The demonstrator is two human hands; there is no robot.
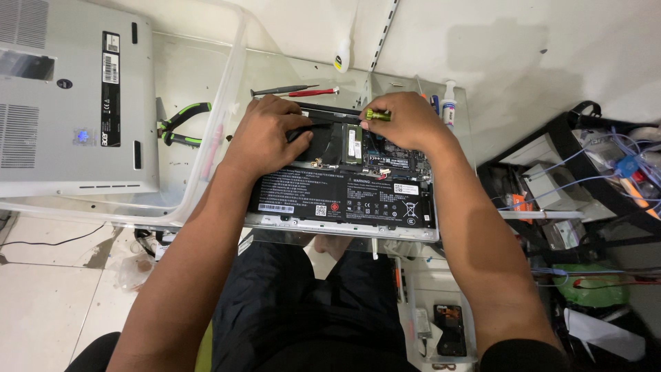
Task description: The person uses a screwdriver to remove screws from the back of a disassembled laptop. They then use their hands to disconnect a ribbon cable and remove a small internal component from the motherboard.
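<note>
Laptop, opened with its black battery and boards bared, lies on a glass table straight before the person, both hands resting on its far half. Left of it a clear bin holds a grey laptop shell and green-handled pliers. White wall and tiled floor surround the table; a cluttered black rack stands to the right. Left hand presses flat on the board, fingers curled narrow. Right hand pinches a green-yellow screwdriver just above the memory slot. Two screwdrivers lie beyond.
</note>
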